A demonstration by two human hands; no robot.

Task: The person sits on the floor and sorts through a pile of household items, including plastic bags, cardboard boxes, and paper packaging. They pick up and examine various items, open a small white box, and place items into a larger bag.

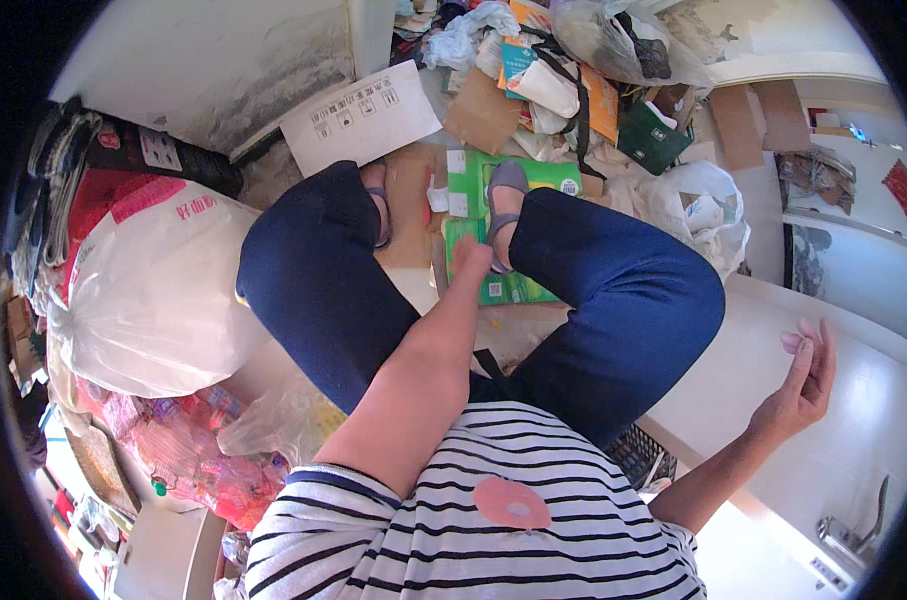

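Observation:
My left hand [470,256] reaches down between my knees to a green printed carton [524,292], which lies flat under my right shoe [507,176]. The hand is beside the shoe's heel, and its fingers are partly blurred. Whether they grip the carton or only rest on it I cannot tell. A sheet of brown cardboard [408,217] lies left of the carton, near my left shoe [380,214]. Out to the right, my right hand [802,382] is raised in front of a white panel [768,442]. Its fingers are apart and loosely bent, with no object visible in them.
A large tied white plastic bag [160,300] stands at left, above a red mesh bag [190,450]. Ahead are a white cardboard piece [359,120], a brown cardboard piece [483,112] and a clear plastic bag [626,41]. A metal door handle [847,532] juts out at lower right.

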